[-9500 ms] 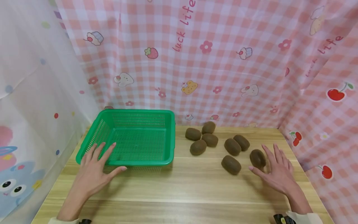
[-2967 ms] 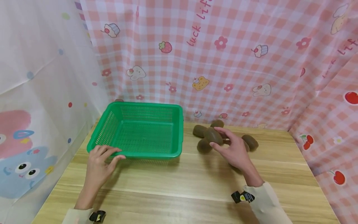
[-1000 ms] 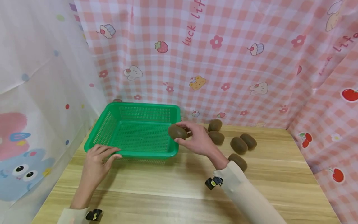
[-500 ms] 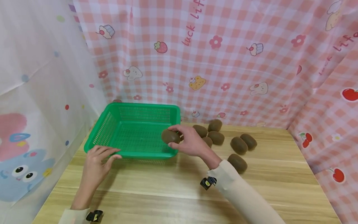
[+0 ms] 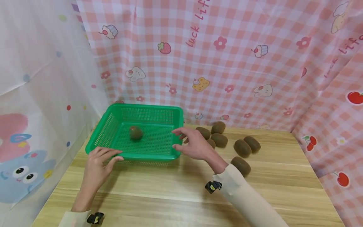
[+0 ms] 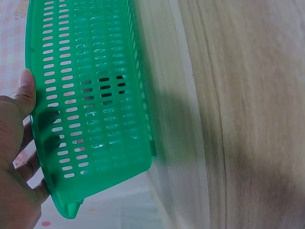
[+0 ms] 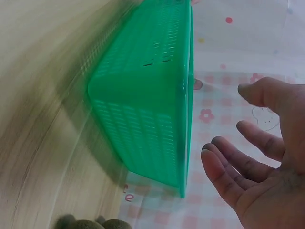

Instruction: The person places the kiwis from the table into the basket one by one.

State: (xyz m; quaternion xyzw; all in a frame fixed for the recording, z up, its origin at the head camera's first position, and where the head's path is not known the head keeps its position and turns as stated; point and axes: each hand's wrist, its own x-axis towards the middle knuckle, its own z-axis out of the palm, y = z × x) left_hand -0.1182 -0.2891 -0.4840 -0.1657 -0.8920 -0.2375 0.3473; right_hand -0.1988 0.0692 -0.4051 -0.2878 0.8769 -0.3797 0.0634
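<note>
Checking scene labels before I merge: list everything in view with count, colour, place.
Plastic basket: 1, green, on the table's left side
Basket kiwifruit: 1, brown, inside the basket
Table kiwifruit: 7, brown, right of the basket, some partly hidden
Wooden table: 1, light brown, under everything
Checked cloth: count unclear, pink and white with prints, behind and right
Printed cloth: 1, white with cartoon prints, left
Sleeves: 2, cream, on both forearms
Wrist devices: 2, black, at the cuffs
Left grip: 1 bare hand, pinching the basket's near rim
Right grip: 1 bare hand, at the basket's right edge, holding nothing
</note>
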